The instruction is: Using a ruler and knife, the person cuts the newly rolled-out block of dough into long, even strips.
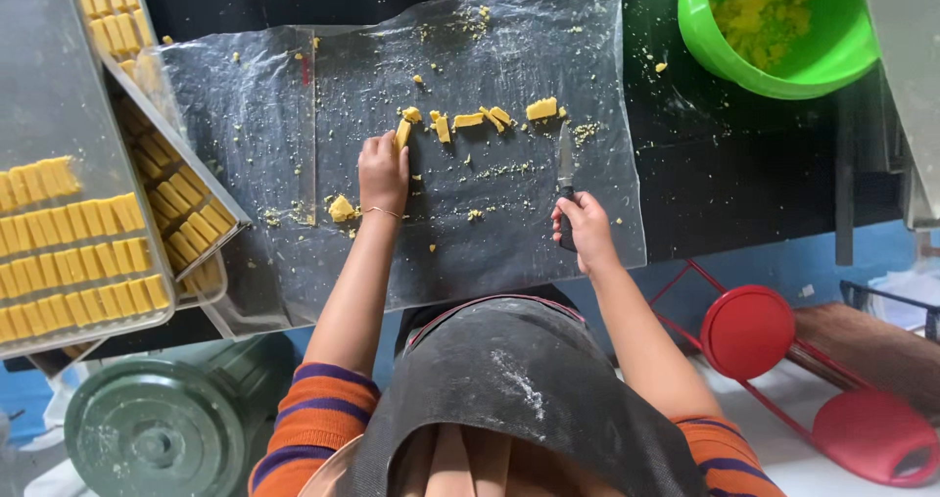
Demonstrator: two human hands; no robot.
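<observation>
In the head view, the left hand [383, 172] is resting at the frame's centre on a clear, crumb-strewn plastic sheet [264, 115], its fingers pinching a small yellow dough stick [402, 133]. More cut yellow dough pieces [490, 118] are lying in a row just right. The right hand [586, 229] is gripping a black-handled knife [565, 179], fingers closed. Metal trays of yellow dough sticks [69, 252] are filling the left edge; a green plastic bowl [774, 76] is sitting upper right.
</observation>
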